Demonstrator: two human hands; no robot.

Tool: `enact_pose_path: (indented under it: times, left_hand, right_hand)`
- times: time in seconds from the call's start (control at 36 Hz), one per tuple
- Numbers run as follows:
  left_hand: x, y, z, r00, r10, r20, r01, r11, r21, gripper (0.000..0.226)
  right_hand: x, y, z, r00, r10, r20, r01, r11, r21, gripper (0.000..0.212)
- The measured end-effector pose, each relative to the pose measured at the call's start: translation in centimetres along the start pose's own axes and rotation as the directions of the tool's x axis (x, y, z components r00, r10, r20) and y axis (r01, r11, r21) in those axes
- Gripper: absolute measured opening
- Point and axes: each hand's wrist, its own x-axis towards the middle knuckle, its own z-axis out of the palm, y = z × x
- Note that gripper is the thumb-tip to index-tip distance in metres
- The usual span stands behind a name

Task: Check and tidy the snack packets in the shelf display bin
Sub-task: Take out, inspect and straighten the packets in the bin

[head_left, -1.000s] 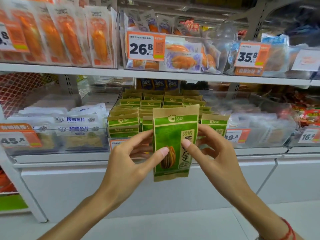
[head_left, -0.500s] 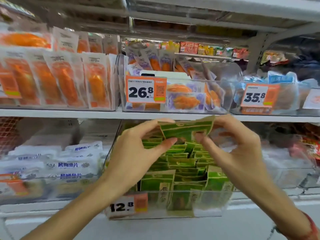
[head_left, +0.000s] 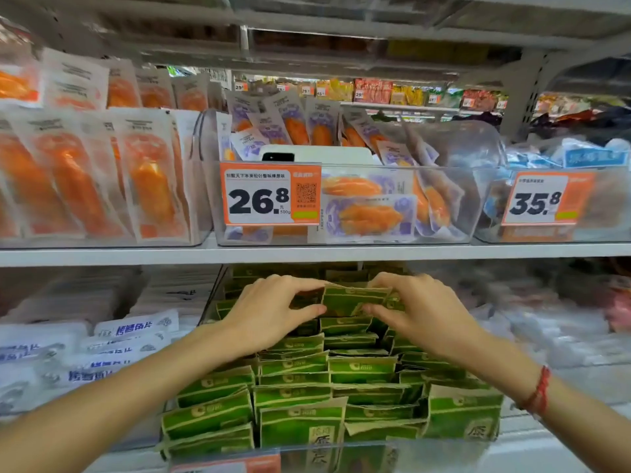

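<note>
A clear display bin (head_left: 444, 454) on the lower shelf holds several rows of green and brown snack packets (head_left: 300, 401), standing upright. Both my hands reach deep into the bin under the upper shelf. My left hand (head_left: 269, 312) and my right hand (head_left: 420, 308) pinch one green packet (head_left: 345, 298) between thumbs and fingers at its two upper corners. The packet sits among the rear rows. Its lower part is hidden behind other packets.
The upper shelf edge (head_left: 307, 254) runs just above my hands. On it stand a clear bin of purple packets with a 26.8 price tag (head_left: 269, 196), orange packets (head_left: 85, 179) at left and a 35.8 tag (head_left: 543, 199) at right. White fish-snack packets (head_left: 112, 336) lie left of the bin.
Both hands carried the green packet from in front of the shelf up and back into the bin. It now sits lower, among the rear rows. The camera moved closer.
</note>
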Motion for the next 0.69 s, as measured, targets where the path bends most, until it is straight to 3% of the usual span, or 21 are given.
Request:
enact_pose_path:
  times: [0.14, 0.36, 0.56, 0.69]
  left_hand:
    - [1.8, -0.4, 0.6, 0.998, 0.027, 0.056, -0.034, 0.991, 0.131, 0.041]
    - [2.1, -1.1, 1.1, 0.999, 0.034, 0.006, -0.034, 0.998, 0.045, 0.031]
    - [3.2, -2.5, 1.9, 0.993, 0.015, 0.115, -0.031, 0.989, 0.144, 0.038]
    - [3.1, -2.0, 1.3, 0.995, 0.065, -0.077, -0.059, 0.995, 0.081, 0.025]
  right_hand:
    - [0.6, 1.0, 0.0, 0.996, 0.009, 0.090, -0.007, 1.000, -0.018, 0.021]
    - [-0.3, 1.1, 0.0, 0.984, -0.140, -0.115, 0.125, 0.984, -0.124, 0.016]
    - [1.5, 0.5, 1.3, 0.989, -0.105, 0.103, 0.126, 0.963, -0.237, 0.029]
    - [2.0, 0.5, 0.1, 0.993, -0.108, 0.054, 0.114, 0.988, -0.105, 0.018]
